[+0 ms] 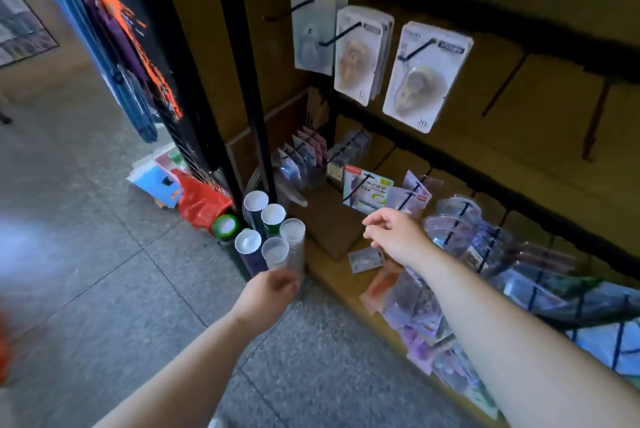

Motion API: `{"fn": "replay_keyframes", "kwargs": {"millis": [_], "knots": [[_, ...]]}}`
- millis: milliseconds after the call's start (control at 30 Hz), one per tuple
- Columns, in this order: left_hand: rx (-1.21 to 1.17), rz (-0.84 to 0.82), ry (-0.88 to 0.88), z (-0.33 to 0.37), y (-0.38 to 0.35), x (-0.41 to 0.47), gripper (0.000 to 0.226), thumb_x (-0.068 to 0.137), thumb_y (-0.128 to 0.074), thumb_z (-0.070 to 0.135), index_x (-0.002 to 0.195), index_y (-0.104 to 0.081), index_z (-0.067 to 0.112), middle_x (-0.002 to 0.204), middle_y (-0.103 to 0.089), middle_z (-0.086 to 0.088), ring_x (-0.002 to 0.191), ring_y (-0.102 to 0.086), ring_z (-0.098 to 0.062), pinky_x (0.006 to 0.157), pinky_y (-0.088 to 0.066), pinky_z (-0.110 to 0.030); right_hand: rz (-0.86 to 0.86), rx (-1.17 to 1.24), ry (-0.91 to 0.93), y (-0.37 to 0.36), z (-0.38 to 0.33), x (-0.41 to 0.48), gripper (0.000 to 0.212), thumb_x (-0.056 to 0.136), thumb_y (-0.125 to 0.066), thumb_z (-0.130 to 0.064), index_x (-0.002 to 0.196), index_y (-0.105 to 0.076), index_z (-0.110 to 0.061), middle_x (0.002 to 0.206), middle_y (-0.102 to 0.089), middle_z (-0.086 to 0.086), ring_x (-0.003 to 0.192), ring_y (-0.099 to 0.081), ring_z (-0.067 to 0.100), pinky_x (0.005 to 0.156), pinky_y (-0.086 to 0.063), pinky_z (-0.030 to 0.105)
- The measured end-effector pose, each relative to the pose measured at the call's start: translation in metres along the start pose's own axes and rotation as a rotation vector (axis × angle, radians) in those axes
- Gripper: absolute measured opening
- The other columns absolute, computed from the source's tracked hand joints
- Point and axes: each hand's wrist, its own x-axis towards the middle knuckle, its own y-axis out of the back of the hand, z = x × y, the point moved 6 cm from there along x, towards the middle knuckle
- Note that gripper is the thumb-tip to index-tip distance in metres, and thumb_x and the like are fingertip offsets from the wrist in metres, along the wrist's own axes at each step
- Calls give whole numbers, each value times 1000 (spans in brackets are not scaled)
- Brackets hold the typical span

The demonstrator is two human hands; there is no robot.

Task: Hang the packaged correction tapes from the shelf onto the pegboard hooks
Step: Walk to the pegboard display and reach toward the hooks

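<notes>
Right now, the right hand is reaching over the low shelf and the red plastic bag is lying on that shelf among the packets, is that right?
Not quite. The red plastic bag lies on the floor, left of the black post, not on the low shelf. The head view shows it. The right hand does reach over that shelf.

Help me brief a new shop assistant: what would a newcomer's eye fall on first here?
The right hand hovers, fingers loosely curled, over small flat packets on the wooden shelf, while the left hand is beside a cluster of upright white-capped tubes by the shelf's corner. Above, white blister cards hang on black pegboard hooks; a crumpled red plastic bag lies left of the tubes.
</notes>
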Motion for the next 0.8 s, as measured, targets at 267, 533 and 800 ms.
{"fn": "replay_keyframes", "kwargs": {"millis": [267,533,800], "knots": [[9,-7,-12,-99,-108,83,28,87,-52,10,68,-53,30,79,-59,-4,78,-55,-18,74,-45,-28,34,83,138,-75,100,60,31,85,-52,-10,65,-48,-33,96,-67,13,82,-57,19,72,-47,27],[20,56,-36,-160,-181,139,13,89,-52,14,85,-60,22,78,-60,4,79,-55,-13,62,-35,-6,44,166,65,-120,232,105,28,87,-50,-8,70,-50,-30,90,-64,7,68,-55,11,57,-42,10],[44,69,-45,-180,-199,139,22,88,-53,12,73,-58,28,73,-59,10,79,-57,-11,65,-41,-17,144,236,-152,-104,315,113,14,92,-44,-4,97,-55,-11,85,-59,4,64,-51,9,56,-42,17]]}}
